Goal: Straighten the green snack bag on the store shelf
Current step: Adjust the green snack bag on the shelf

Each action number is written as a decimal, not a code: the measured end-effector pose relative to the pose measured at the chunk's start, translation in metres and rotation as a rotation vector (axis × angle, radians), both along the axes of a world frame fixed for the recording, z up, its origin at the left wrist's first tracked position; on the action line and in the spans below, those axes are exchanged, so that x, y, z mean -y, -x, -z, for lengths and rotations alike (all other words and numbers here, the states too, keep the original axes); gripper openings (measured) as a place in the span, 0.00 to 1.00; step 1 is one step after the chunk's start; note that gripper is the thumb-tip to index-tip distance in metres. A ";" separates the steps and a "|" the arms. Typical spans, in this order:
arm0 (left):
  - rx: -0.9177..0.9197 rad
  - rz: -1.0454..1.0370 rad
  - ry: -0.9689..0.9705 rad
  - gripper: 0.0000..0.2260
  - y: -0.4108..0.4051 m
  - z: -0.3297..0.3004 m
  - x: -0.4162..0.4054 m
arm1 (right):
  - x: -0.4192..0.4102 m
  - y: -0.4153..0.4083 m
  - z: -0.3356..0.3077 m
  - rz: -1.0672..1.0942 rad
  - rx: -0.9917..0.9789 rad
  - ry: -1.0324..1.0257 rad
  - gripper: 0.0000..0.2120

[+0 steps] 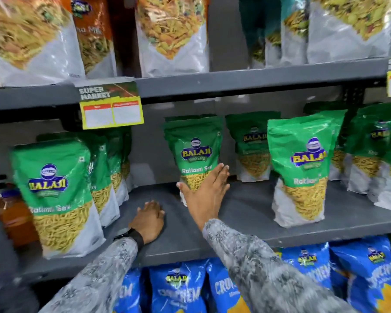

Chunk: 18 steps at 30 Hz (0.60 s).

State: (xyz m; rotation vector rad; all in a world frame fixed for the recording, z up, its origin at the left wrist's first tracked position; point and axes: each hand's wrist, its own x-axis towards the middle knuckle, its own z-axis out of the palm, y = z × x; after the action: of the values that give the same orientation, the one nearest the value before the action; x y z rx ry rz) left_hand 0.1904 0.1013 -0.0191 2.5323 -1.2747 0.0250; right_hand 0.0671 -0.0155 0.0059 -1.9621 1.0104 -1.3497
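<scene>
A green Balaji snack bag [193, 147] stands upright, set back in the middle of the grey shelf [242, 213]. My right hand [207, 192] lies flat against the bag's lower front, fingers straight and together, thumb out to the left; it covers the bag's bottom right part. My left hand [150, 219] rests palm down on the bare shelf board, left of and in front of the bag, holding nothing. A dark band sits on that wrist. Both forearms are in grey patterned sleeves.
More green bags stand at the left [54, 195] and right [301, 168] shelf front, others behind. Large white bags [172, 37] fill the shelf above. A yellow price tag [111, 109] hangs from its edge. Blue bags [307, 265] sit below.
</scene>
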 end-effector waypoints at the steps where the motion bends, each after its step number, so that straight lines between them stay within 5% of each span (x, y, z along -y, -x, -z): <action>1: 0.016 0.012 -0.026 0.20 -0.002 0.002 0.002 | 0.003 -0.011 0.000 0.023 0.012 -0.034 0.68; 8: 0.112 0.025 -0.051 0.23 -0.008 0.011 0.003 | 0.020 -0.051 0.003 0.187 0.037 -0.084 0.77; 18: 0.105 0.031 -0.076 0.25 -0.007 0.010 0.002 | 0.021 -0.060 0.012 0.249 0.096 -0.021 0.72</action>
State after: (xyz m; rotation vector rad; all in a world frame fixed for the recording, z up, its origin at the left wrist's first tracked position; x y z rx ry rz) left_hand 0.1972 0.0989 -0.0289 2.6054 -1.3792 0.1058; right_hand 0.1269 -0.0362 -0.0059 -1.7826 1.2492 -1.5432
